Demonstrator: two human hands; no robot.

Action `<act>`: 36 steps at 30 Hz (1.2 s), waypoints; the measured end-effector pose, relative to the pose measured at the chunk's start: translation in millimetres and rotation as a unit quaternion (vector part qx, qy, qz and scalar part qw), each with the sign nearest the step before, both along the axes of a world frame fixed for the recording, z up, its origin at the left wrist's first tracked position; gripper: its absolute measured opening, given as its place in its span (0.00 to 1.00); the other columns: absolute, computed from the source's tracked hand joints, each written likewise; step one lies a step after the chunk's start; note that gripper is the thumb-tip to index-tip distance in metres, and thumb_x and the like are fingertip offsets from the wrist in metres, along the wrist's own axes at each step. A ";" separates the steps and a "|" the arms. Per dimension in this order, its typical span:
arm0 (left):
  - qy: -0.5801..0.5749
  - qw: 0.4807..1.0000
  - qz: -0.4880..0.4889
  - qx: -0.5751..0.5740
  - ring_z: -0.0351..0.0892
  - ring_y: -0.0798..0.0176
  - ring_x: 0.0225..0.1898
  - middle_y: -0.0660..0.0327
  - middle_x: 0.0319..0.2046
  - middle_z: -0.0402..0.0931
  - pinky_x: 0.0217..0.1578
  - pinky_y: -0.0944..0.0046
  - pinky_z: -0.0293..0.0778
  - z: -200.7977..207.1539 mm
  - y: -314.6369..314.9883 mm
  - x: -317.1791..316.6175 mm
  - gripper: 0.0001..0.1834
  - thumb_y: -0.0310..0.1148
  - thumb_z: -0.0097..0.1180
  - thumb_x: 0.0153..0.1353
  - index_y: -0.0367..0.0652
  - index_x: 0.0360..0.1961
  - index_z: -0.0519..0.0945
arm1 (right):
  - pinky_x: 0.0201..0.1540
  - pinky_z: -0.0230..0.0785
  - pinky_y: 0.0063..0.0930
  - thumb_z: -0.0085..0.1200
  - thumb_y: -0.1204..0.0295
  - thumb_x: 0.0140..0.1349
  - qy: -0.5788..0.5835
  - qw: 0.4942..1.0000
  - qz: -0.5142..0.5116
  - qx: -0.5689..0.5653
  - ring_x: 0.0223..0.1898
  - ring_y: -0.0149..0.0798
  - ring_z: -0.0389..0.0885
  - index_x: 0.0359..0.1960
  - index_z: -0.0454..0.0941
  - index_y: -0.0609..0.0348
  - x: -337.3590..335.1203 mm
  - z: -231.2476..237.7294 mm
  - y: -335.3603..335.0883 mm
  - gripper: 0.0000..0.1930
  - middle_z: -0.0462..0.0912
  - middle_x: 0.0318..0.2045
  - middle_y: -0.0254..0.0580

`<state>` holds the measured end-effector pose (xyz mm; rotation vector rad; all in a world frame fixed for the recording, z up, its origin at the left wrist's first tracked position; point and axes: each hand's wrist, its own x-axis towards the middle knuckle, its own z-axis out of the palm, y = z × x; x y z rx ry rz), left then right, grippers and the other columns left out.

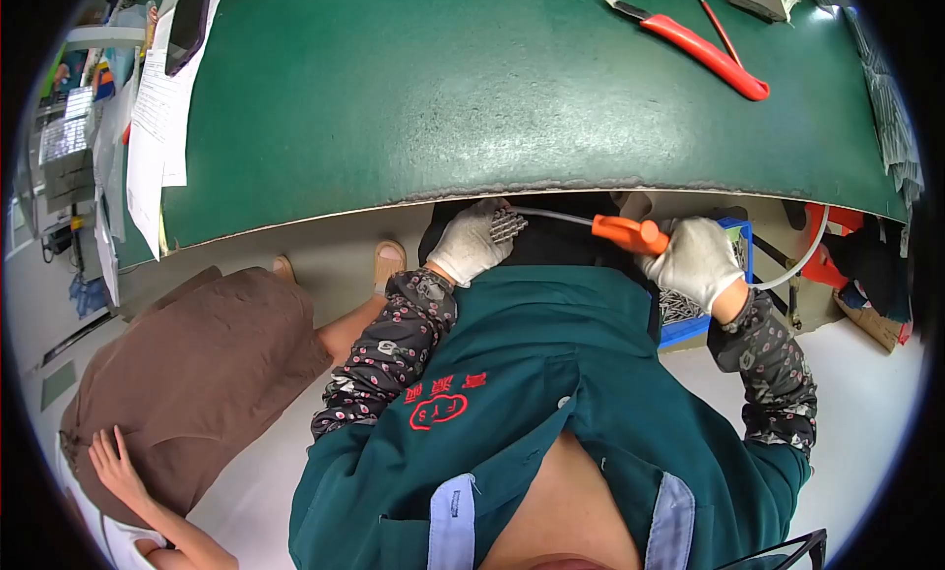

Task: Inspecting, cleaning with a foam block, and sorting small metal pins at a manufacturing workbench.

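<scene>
Air-blowing seemed underway: metal parts (pixel 507 225) were clasped by left hand (pixel 471 243), twelve o'clock, air gun (pixel 630 234) by right hand (pixel 697 263), three; steadiness seemed needed.

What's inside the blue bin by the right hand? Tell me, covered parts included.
Small grey metal pieces show in the blue bin. The gloved right hand hides part of it; what lies behind there cannot be seen.

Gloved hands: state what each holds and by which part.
The left hand grips small metal pieces, the gripped part hidden. The right hand holds the orange air gun by the end away from its nozzle.
</scene>
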<state>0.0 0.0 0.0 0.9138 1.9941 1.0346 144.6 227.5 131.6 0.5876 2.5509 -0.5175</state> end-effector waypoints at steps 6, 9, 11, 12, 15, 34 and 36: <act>0.057 0.998 -0.016 -0.005 0.74 0.59 0.31 0.56 0.28 0.73 0.34 0.65 0.71 1.9 -0.3 -0.2 0.21 0.25 0.59 0.42 0.37 0.40 0.69 | 0.29 0.71 0.39 0.55 0.57 0.43 -0.014 0.999 -0.001 0.036 0.23 0.51 0.77 0.15 0.78 0.59 -0.9 -4.2 -0.2 0.16 0.76 0.15 0.50; 0.056 0.998 -0.005 -0.009 0.74 0.60 0.31 0.56 0.29 0.74 0.35 0.65 0.71 -0.6 -0.8 0.7 0.21 0.26 0.59 0.42 0.37 0.40 0.69 | 0.29 0.71 0.38 0.55 0.57 0.43 -0.007 0.999 0.010 0.036 0.22 0.51 0.77 0.15 0.78 0.59 -2.7 0.1 0.1 0.16 0.76 0.15 0.50; 0.044 0.999 -0.003 0.012 0.75 0.58 0.31 0.55 0.29 0.74 0.35 0.65 0.71 -8.8 -2.2 1.9 0.21 0.26 0.59 0.42 0.36 0.40 0.69 | 0.29 0.71 0.39 0.55 0.57 0.43 -0.008 0.999 0.013 0.030 0.22 0.51 0.77 0.15 0.78 0.59 -3.4 0.0 -1.6 0.16 0.76 0.15 0.50; 0.044 0.999 -0.004 0.012 0.75 0.58 0.31 0.55 0.29 0.74 0.35 0.65 0.71 -7.5 -1.9 1.4 0.21 0.26 0.59 0.42 0.36 0.40 0.69 | 0.29 0.71 0.39 0.55 0.57 0.43 -0.010 1.000 0.015 0.023 0.22 0.51 0.77 0.15 0.78 0.59 -2.9 -1.3 -2.6 0.16 0.76 0.15 0.50; 0.104 0.994 -0.020 0.032 0.76 0.59 0.32 0.56 0.29 0.75 0.36 0.65 0.72 -5.9 -1.4 0.8 0.21 0.25 0.58 0.42 0.36 0.40 0.69 | 0.29 0.71 0.39 0.55 0.57 0.43 0.007 0.998 -0.002 0.057 0.22 0.51 0.77 0.14 0.78 0.60 -1.6 -7.5 1.0 0.17 0.76 0.15 0.50; 0.073 0.997 0.000 0.005 0.75 0.56 0.31 0.54 0.29 0.74 0.35 0.63 0.71 -3.2 -1.9 -0.3 0.23 0.27 0.60 0.41 0.37 0.41 0.69 | 0.29 0.70 0.39 0.54 0.58 0.43 -0.017 1.000 0.002 0.020 0.24 0.51 0.78 0.20 0.79 0.60 13.3 -1.0 -0.1 0.15 0.77 0.18 0.51; 0.067 0.998 -0.001 0.000 0.75 0.56 0.31 0.54 0.29 0.74 0.35 0.63 0.71 -3.7 -4.1 -0.9 0.23 0.27 0.60 0.41 0.37 0.41 0.69 | 0.28 0.70 0.40 0.54 0.58 0.43 -0.045 0.998 -0.010 0.030 0.23 0.51 0.77 0.20 0.79 0.60 15.4 -1.4 1.1 0.16 0.77 0.17 0.51</act>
